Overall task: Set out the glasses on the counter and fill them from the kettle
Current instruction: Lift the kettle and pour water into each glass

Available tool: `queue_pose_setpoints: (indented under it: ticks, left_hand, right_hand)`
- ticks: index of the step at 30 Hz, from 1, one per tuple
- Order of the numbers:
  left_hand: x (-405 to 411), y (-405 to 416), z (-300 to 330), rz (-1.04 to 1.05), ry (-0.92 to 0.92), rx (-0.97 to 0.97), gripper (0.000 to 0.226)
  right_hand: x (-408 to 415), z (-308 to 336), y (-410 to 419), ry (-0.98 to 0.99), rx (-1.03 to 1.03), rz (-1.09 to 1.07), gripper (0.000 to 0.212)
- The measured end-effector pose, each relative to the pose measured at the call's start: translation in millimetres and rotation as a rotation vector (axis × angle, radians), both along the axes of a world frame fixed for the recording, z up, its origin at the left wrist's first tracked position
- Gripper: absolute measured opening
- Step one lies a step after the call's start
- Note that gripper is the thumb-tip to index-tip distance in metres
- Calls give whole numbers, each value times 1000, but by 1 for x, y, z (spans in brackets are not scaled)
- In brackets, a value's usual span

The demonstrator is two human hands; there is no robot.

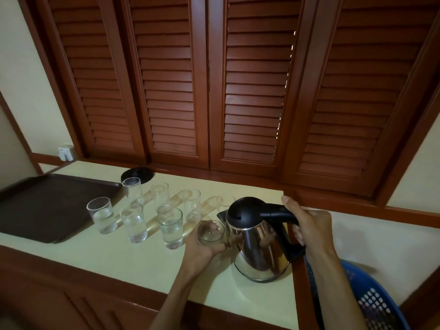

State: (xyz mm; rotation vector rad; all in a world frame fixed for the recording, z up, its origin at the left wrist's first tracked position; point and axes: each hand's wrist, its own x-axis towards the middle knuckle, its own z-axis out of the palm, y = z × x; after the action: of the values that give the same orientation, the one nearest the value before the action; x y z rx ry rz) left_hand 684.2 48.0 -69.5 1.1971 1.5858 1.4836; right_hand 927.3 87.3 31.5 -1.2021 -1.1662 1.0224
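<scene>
Head view:
Left hand [202, 246]: wrapped round a clear empty glass [210, 232], touching the spout.
Right hand [309, 225]: clamped on the black-handled steel kettle [257, 248], near the pale table's [133, 263] right edge.
Open room: bare front strip; filled clear glasses [170, 227] and dark brown tray [47, 206] stand left.

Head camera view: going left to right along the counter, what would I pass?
Brown tray → front row of three glasses → glass held in left hand → steel kettle gripped by right hand → blue basket.

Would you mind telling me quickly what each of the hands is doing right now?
Left hand: closed around a glass beside the kettle's spout.
Right hand: closed on the kettle handle.
</scene>
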Motion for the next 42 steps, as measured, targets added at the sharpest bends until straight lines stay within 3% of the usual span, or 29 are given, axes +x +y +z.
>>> queue_pose_setpoints:
  ticks: [4, 10, 15, 19, 24, 31, 35, 42]
  left_hand:
    - [-1, 0, -2, -13, 22, 28, 58]
    - [-7, -10, 5, -100, 11, 52, 67]
    - [-11, -6, 45, -68, -95, 107, 56]
    - [-14, 32, 78, -57, 94, 12, 32]
    - [-14, 88, 77, -209, 364, -170, 61]
    - [-29, 135, 55, -361, 516, -301, 79]
    - [-19, 138, 61, -433, 495, -441, 65]
    - [-18, 136, 55, -272, 487, -394, 38]
  right_hand:
    - [3, 1, -5, 35, -50, -14, 48]
    - [8, 5, -8, 65, -72, -4, 45]
    - [18, 9, -6, 98, -65, -16, 48]
    - [22, 12, -3, 121, -84, -13, 51]
    - [25, 14, 3, 100, -106, 4, 56]
    - [29, 16, 13, 137, -86, 51, 54]
    - [31, 17, 18, 150, -66, 64, 55]
    - [34, 19, 19, 171, -73, 30, 55]
